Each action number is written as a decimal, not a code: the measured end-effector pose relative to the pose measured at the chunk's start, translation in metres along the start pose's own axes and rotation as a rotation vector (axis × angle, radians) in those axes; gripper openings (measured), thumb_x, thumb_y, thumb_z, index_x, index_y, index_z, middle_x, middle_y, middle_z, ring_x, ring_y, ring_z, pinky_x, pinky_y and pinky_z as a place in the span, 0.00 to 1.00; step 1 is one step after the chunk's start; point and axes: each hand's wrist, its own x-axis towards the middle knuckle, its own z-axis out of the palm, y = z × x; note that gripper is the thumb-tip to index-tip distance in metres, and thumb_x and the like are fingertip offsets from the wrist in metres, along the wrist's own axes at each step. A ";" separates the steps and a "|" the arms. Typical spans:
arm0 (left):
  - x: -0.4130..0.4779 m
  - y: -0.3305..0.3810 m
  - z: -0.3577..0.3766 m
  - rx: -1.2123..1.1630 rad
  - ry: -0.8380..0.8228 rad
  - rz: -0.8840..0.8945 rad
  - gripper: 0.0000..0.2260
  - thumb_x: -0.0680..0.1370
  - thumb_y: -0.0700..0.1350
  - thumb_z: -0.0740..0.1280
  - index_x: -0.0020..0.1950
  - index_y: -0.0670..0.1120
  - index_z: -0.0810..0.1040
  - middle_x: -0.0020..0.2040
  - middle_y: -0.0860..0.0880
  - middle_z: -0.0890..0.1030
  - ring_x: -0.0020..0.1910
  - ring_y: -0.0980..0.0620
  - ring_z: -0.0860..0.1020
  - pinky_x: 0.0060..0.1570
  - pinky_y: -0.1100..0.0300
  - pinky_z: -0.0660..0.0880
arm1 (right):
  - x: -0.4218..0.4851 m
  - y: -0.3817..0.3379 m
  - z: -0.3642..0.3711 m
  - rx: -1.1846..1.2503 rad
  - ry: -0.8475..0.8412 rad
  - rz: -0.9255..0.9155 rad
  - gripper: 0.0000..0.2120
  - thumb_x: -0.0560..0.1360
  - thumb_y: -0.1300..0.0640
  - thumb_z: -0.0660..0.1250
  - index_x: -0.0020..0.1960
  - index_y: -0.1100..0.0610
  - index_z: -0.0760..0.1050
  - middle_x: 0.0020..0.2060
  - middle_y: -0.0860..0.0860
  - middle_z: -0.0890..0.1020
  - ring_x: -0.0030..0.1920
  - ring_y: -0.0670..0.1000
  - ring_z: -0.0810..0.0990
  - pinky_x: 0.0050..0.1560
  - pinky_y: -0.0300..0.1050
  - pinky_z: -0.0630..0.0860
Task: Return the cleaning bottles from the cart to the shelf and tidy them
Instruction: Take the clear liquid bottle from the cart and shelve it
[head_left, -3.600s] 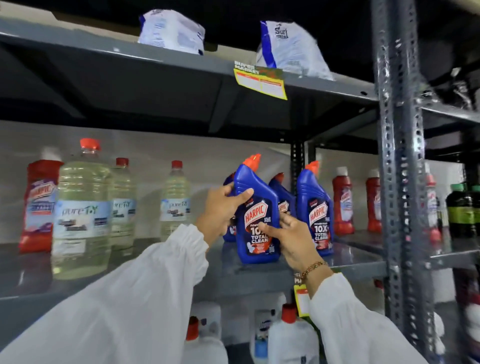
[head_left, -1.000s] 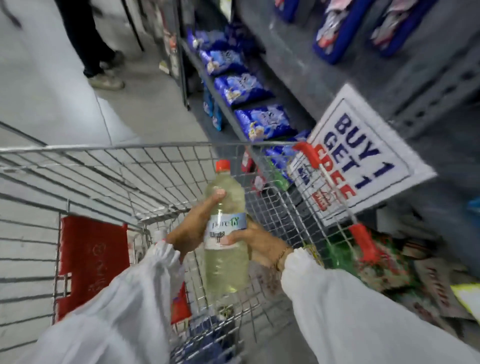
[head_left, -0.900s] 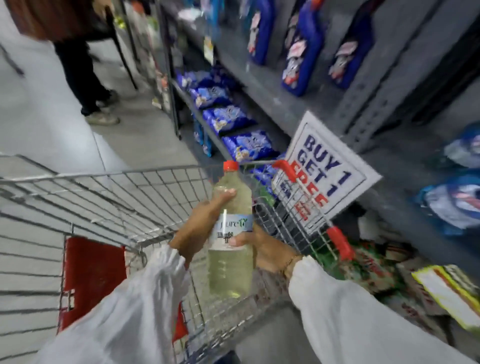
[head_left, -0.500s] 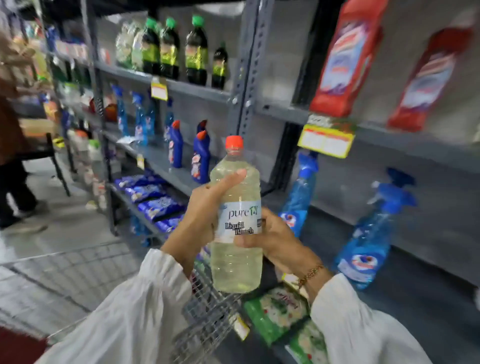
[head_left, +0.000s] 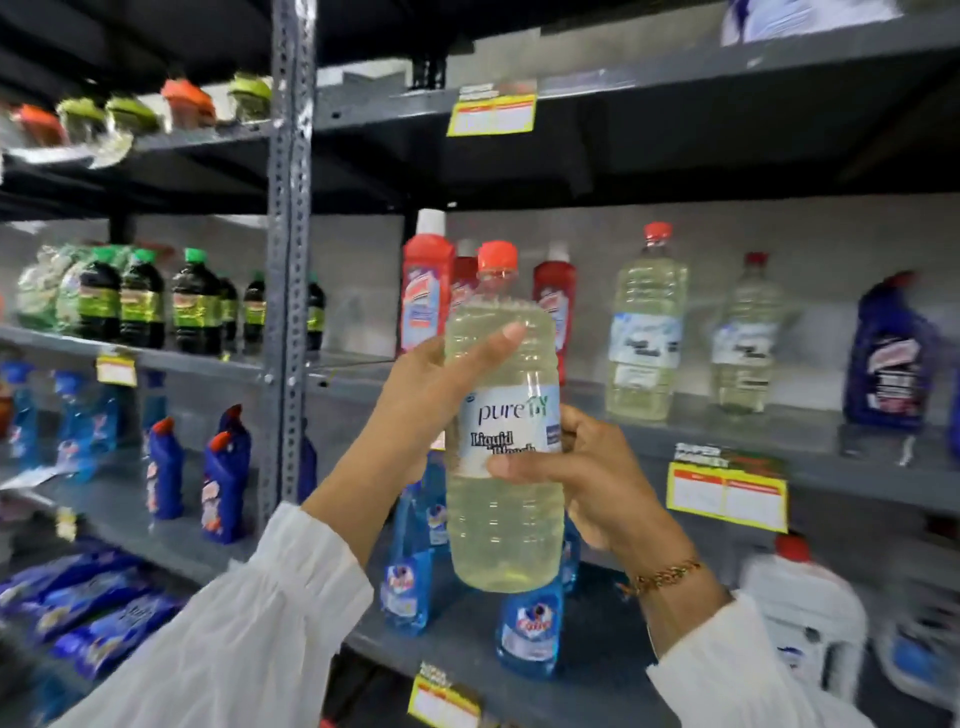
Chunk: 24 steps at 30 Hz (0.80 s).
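Note:
I hold a clear bleach bottle (head_left: 501, 525) with pale yellow liquid and an orange-red cap upright in front of the shelf (head_left: 810, 441). My left hand (head_left: 431, 395) wraps its upper left side. My right hand (head_left: 592, 478) grips its label from the right. Behind it on the shelf stand red bottles (head_left: 426, 296), and to their right two matching bleach bottles (head_left: 644, 332) (head_left: 743, 343). A blue bottle (head_left: 891, 358) stands at the far right. The cart is out of view.
A grey perforated upright (head_left: 288, 260) divides the shelving. Dark green-capped bottles (head_left: 140, 301) fill the left bay. Blue spray bottles (head_left: 530, 629) and white jugs (head_left: 810, 618) stand on the lower shelf. Yellow price tags (head_left: 727, 496) hang from the shelf edges.
I lifted the bleach bottle out of the cart with both hands and turned to the shelf. It now sits higher, level with the shelf that holds matching bleach bottles.

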 end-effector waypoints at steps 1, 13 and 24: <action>0.007 0.003 0.008 -0.003 -0.006 0.007 0.15 0.69 0.55 0.72 0.49 0.48 0.83 0.46 0.48 0.87 0.44 0.49 0.85 0.47 0.54 0.81 | 0.000 -0.005 -0.007 -0.001 0.021 -0.014 0.22 0.53 0.67 0.77 0.47 0.57 0.80 0.38 0.52 0.87 0.40 0.51 0.86 0.39 0.43 0.81; 0.092 0.021 0.097 0.186 -0.283 0.102 0.17 0.64 0.63 0.73 0.48 0.55 0.81 0.47 0.54 0.86 0.45 0.55 0.84 0.43 0.56 0.79 | 0.018 -0.039 -0.110 -0.113 0.309 -0.112 0.27 0.53 0.69 0.79 0.50 0.59 0.80 0.46 0.58 0.86 0.47 0.58 0.85 0.50 0.54 0.81; 0.163 0.012 0.234 0.128 -0.328 0.110 0.13 0.65 0.60 0.74 0.37 0.54 0.76 0.37 0.54 0.81 0.37 0.54 0.80 0.34 0.59 0.77 | 0.021 -0.053 -0.236 -0.099 0.593 -0.113 0.30 0.59 0.70 0.77 0.60 0.60 0.74 0.54 0.59 0.83 0.56 0.58 0.82 0.60 0.59 0.76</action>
